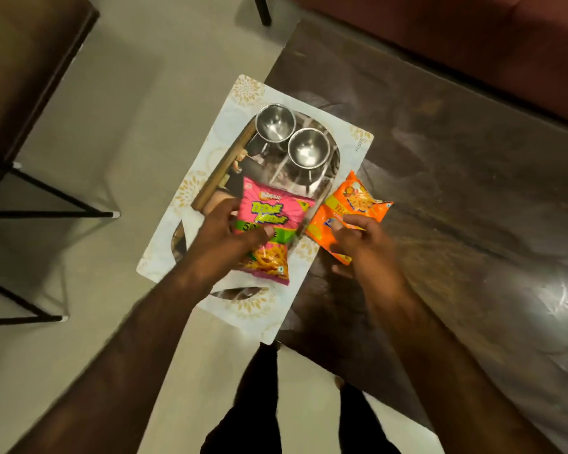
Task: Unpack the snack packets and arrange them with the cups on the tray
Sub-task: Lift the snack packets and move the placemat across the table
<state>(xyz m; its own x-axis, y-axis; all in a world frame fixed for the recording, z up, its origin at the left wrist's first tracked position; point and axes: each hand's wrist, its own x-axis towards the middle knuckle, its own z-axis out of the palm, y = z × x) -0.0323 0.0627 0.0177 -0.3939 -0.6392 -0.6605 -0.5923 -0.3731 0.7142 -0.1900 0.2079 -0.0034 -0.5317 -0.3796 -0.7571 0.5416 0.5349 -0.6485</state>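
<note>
A person's left hand (225, 232) presses a pink snack packet (269, 224) onto a white patterned tray (230, 116) holding two steel cups (275, 122), while the right hand (358, 239) grips an orange snack packet (351, 208) beside the tray, over the dark tabletop (456, 158).

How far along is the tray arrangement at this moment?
Done: two steel cups stand on the tray. In hand: left hand holds the pink packet on the tray; right hand grips the orange packet at its edge. Left: placing the orange one.
</note>
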